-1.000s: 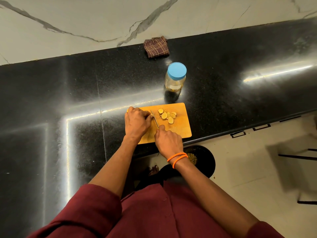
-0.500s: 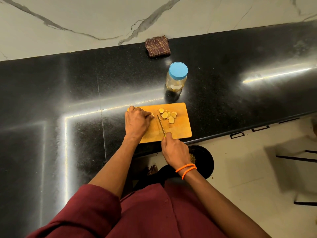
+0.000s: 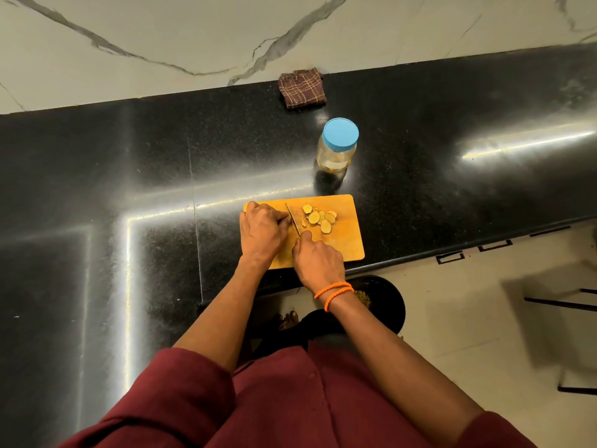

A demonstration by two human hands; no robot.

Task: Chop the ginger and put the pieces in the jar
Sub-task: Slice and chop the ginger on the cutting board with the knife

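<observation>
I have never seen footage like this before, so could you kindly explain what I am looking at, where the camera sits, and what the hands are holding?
There is no machine here: a person wears one wide-angle camera on the head, looking down at their own two arms. On the black counter lies an orange cutting board with ginger slices on it. The right hand grips a knife, its blade on the board beside the slices. The left hand is curled next to the blade, presumably steadying the uncut ginger, which is hidden beneath it. Beyond the board stands a jar with its blue lid on, and behind that a folded checked cloth.
</observation>
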